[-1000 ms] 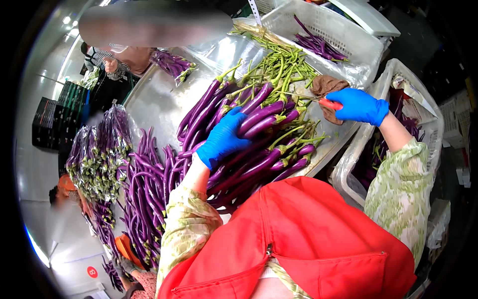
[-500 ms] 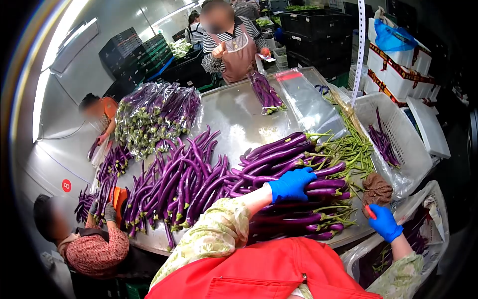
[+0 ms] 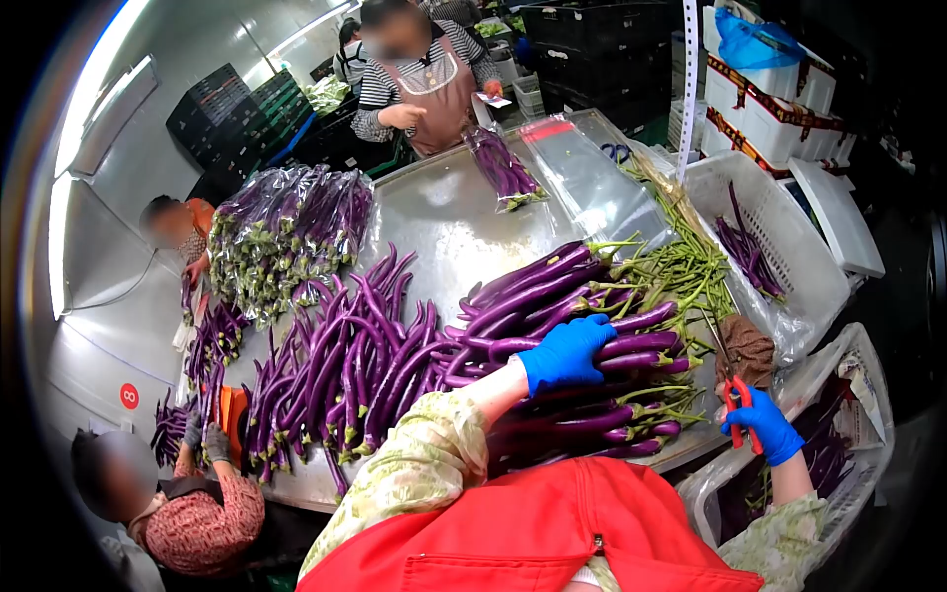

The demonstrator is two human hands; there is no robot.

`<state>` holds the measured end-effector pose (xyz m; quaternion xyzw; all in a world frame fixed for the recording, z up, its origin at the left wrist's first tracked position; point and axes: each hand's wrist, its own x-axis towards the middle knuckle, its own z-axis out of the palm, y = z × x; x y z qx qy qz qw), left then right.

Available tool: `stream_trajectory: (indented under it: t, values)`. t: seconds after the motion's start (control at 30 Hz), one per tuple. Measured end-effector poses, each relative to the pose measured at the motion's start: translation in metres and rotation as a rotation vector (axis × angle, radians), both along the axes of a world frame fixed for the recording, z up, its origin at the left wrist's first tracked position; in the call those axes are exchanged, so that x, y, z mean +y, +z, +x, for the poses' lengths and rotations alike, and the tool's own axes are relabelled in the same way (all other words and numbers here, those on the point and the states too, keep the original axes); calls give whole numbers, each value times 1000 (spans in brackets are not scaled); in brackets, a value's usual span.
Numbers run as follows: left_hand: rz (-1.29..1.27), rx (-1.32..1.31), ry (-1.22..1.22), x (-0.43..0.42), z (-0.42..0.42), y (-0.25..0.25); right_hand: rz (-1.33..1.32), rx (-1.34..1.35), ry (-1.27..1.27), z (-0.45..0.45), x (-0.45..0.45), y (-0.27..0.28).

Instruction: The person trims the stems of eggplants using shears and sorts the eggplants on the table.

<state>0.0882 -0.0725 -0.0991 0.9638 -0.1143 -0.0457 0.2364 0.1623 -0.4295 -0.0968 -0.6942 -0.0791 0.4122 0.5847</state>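
My left hand (image 3: 567, 353), in a blue glove, curls over long purple eggplants (image 3: 636, 345) in the pile before me; its fingertips are partly hidden. Their green stems (image 3: 671, 403) point right. In my right hand (image 3: 764, 424), also gloved in blue, are red-handled scissors (image 3: 732, 390). The handles are spread, and the blades point up and away beside a brown cloth (image 3: 747, 350). Cut green stems (image 3: 695, 271) lie heaped beyond the pile.
More loose eggplants (image 3: 345, 355) spread leftward, with bagged ones (image 3: 291, 232) behind. White baskets (image 3: 824, 266) stand at the right, one low by my right arm. A co-worker (image 3: 424, 84) stands across the metal table (image 3: 434, 207); others work at the left.
The scissors have turned so that both handles and the blades show, the handles now spread. My left hand remains on the eggplants. The whole view has shifted slightly.
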Motion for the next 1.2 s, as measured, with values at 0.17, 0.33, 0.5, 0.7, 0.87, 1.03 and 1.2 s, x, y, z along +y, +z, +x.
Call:
stream_trajectory:
  t: [0.17,0.33,0.5,0.7,0.87,1.03,1.2]
  values:
    - [-39,-22,-8,1,2,-3,-48,-14,19,1,2,-5]
    - [-10,-44,-1,1,0,-9,8,-68,7,4,2,-15]
    - [18,-21,1,0,0,-5,37,-68,-17,4,5,-19]
    - [-2,-4,-3,1,0,-5,26,-88,-3,5,8,-22]
    - [20,11,-5,0,0,-4,45,-61,-17,2,5,-24]
    - [42,-45,-24,1,-1,-12,65,-37,-9,3,3,-26]
    - [24,20,7,-5,-5,4,79,12,-47,6,4,-39]
